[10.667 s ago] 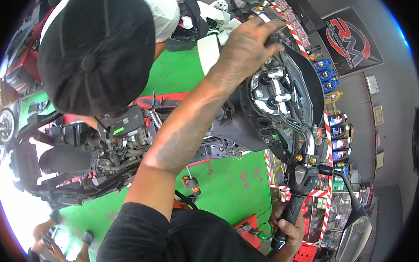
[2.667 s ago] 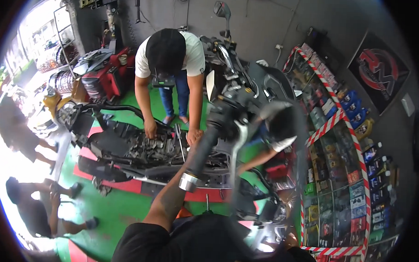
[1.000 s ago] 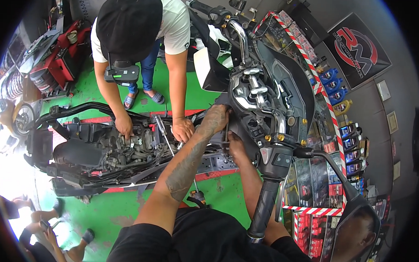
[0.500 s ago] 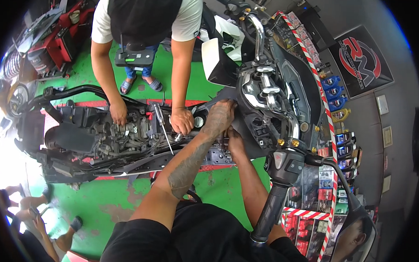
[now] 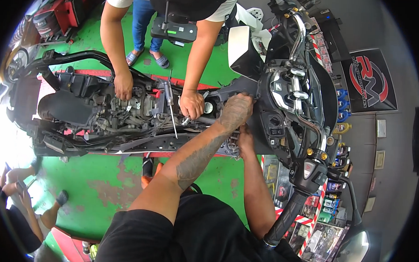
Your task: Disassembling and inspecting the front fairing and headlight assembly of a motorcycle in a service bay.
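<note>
A partly stripped scooter [image 5: 160, 142] lies across in front of me, its frame and engine bared. My left hand [image 5: 238, 109], on the tattooed forearm, is closed at the edge of the dark plastic panel [image 5: 260, 141] below the handlebar; its fingertips and anything in them are hidden. Just nearer to me, my right hand [image 5: 246, 140] reaches into the frame's side beside a metal bracket [image 5: 230, 144]; its fingers are mostly out of sight. Across the scooter, one co-worker's hand [image 5: 192, 104] is on a shiny metal part, the other [image 5: 123, 85] at the engine [image 5: 120, 114].
A long thin metal tool [image 5: 172, 109] lies across the frame. The handlebar grip [image 5: 285, 219] and mirror [image 5: 353, 254] jut out close to my right arm. Shelves of bottles [image 5: 334, 200] line the right side. Another person [image 5: 24, 212] sits at the lower left.
My view has shifted, so the scooter's front sits further right and the frame higher in the picture. Both my hands stay at the same spot on the scooter.
</note>
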Available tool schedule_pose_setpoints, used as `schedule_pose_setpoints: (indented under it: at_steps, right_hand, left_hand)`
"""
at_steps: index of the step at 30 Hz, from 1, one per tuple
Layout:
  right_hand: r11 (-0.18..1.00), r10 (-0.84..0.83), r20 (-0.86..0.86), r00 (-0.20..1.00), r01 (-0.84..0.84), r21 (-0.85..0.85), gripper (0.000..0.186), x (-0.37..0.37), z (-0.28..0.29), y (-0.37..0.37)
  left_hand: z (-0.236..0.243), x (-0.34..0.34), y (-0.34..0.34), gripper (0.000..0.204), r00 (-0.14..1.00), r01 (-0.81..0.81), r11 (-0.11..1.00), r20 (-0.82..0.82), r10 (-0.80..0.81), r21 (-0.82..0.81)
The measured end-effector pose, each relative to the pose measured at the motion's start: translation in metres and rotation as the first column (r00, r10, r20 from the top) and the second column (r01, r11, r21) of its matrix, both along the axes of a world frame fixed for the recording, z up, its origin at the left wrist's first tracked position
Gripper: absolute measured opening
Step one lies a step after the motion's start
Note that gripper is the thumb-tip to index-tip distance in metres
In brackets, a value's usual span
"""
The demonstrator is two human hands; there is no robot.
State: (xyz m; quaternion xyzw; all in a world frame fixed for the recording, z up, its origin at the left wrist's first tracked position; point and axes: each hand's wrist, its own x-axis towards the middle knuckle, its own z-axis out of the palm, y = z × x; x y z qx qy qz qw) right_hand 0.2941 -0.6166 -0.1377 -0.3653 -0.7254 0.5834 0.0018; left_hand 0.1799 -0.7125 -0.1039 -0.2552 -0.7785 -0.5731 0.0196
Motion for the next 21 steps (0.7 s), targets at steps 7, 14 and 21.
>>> schedule_pose_setpoints:
  at_steps: [7,14,21]
  right_hand:
    - [0.992,-0.112,0.069,0.991,0.107,0.071,0.050,0.002,-0.013,0.028]
    - [0.993,-0.117,-0.057,0.991,0.118,0.009,0.060,-0.012,-0.009,0.003]
    - [0.990,-0.026,-0.016,1.000,0.024,-0.137,0.056,-0.004,0.010,0.031]
  left_hand:
    - [-0.006,-0.006,-0.004,0.020,0.999,0.033,0.988,0.005,-0.034,0.150]
    - [-0.009,-0.011,-0.004,0.024,0.997,0.076,0.996,-0.029,-0.075,0.046]
    - [-0.003,-0.005,0.003,0.022,0.997,0.032,0.999,0.072,-0.034,0.036]
